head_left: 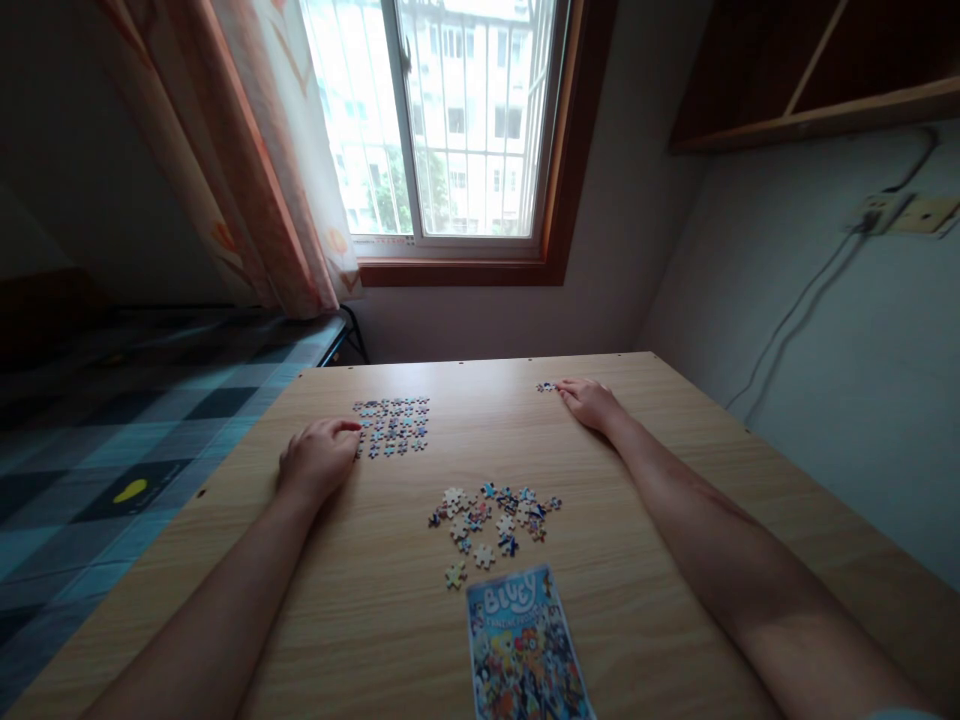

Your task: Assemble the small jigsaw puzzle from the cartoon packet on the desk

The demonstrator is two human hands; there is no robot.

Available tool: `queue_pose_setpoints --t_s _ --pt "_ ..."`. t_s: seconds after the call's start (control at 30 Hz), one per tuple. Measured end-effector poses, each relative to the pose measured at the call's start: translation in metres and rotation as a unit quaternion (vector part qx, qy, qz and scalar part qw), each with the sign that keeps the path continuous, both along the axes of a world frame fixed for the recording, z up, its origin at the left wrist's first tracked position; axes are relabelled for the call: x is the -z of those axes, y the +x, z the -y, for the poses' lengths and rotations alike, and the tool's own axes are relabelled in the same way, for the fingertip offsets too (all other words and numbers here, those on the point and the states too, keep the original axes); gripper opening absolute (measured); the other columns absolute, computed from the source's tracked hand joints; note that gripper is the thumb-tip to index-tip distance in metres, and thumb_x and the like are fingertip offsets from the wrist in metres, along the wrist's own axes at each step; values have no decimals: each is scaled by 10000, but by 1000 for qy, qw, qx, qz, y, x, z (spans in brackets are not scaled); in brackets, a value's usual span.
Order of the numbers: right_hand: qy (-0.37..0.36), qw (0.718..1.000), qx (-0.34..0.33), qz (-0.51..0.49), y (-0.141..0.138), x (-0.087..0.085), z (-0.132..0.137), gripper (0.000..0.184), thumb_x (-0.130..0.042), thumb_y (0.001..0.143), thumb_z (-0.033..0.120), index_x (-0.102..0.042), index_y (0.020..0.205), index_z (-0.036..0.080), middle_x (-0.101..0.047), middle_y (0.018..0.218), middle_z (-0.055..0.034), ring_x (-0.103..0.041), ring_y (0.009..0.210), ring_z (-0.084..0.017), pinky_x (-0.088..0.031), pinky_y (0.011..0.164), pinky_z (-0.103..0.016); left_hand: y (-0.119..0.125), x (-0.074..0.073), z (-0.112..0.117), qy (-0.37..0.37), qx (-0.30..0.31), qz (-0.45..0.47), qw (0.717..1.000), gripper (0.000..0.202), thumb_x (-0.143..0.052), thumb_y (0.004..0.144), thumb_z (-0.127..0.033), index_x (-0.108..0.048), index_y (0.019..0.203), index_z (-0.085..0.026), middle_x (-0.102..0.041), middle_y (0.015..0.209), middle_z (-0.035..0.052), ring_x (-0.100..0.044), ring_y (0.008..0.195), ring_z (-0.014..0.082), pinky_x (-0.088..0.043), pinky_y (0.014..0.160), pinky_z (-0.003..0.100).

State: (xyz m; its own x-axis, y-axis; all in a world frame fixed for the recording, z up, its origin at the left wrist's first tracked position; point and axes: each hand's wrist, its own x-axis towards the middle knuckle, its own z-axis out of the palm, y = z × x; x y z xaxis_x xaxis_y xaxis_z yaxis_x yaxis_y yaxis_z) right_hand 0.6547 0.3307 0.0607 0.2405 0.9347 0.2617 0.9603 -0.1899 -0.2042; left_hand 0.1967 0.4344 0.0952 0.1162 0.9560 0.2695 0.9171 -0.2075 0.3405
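My left hand rests on the wooden table with its fingers curled, its fingertips touching the left edge of a spread of puzzle pieces laid in rows. My right hand lies far out at the table's back right, fingers pressed together on a small puzzle piece. A loose heap of puzzle pieces lies in the middle of the table between my forearms. A colourful picture card marked "Bluey" lies at the near edge.
A window with a curtain is behind the table. A bed with a checked cover stands to the left. The right wall carries a socket with a cable and a wooden shelf.
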Motion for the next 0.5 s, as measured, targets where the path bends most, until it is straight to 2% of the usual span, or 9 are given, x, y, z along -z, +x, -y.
queue_pose_setpoints --t_s 0.27,0.4,0.5 --pt "31 999 -11 -14 -1 0 0 381 -434 1001 322 -640 1313 246 -609 1373 -17 -544 1289 -162 -399 1103 -282 0 0 1 -2 3 -2 1000 352 -467 847 -400 -736 1017 -250 -676 1210 76 -578 1143 334 -445 998 446" --pt "36 999 -14 -18 -3 -2 2 361 -455 988 306 -671 1270 241 -630 1346 -21 -561 1270 -176 -420 1085 -293 0 0 1 -4 2 0 1000 351 -472 843 -397 -740 1016 -250 -679 1205 77 -581 1140 335 -443 1002 447" --pt "48 999 -16 -19 -10 -12 4 371 -447 986 298 -676 1266 216 -640 1330 -49 -574 1247 -195 -425 1074 -306 0 0 1 0 5 3 1000 352 -472 845 -399 -741 1015 -247 -681 1200 80 -582 1134 334 -446 996 441"
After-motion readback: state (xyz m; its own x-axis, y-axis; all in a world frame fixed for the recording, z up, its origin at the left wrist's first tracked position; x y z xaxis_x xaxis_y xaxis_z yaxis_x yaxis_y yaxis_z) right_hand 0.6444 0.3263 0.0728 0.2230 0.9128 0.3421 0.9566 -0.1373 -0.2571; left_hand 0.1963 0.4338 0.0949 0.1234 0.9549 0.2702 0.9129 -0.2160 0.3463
